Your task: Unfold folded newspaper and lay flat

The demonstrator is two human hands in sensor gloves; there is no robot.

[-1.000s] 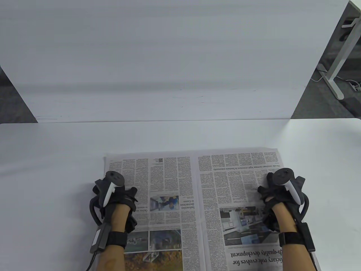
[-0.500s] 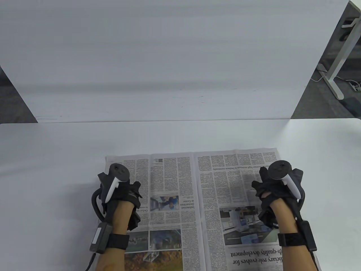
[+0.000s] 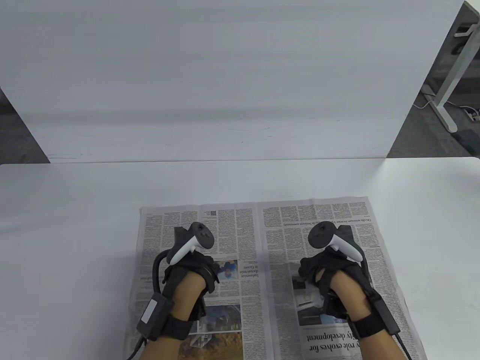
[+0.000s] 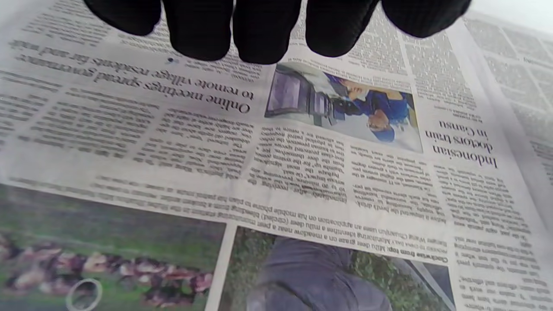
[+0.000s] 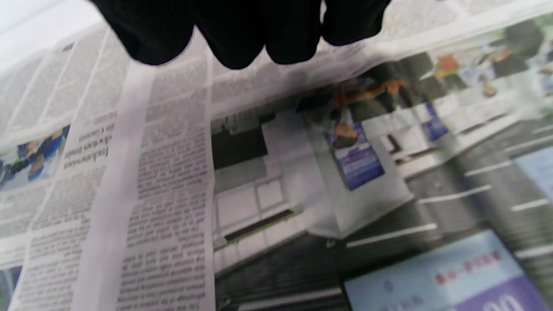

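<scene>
Now both of my hands have come in from the outer edges of the newspaper (image 3: 262, 240) toward its middle crease; half a second ago they sat near the left and right margins. My left hand (image 3: 191, 273) is over the left page beside the small blue photo, and my right hand (image 3: 330, 270) is over the right page at the top of the large photo. The paper itself has not shifted: it lies opened out as a two-page spread on the white bench (image 3: 75, 225), its near edge running out of the table view at the bottom, its far edge well short of the bench's back.

From my left wrist the gloved fingertips (image 4: 259, 39) hang side by side just above the print, and from my right wrist the fingertips (image 5: 233, 39) do the same. Neither grip is clamped on anything; the fingers look loosely bent with nothing between them, though whether they touch the sheet I cannot tell. A shallow ridge runs through the right-hand photo (image 5: 345, 207).

Beyond the paper stands a white upright board (image 3: 225, 93), and to its right a white table leg (image 3: 450, 86) on dark floor.
</scene>
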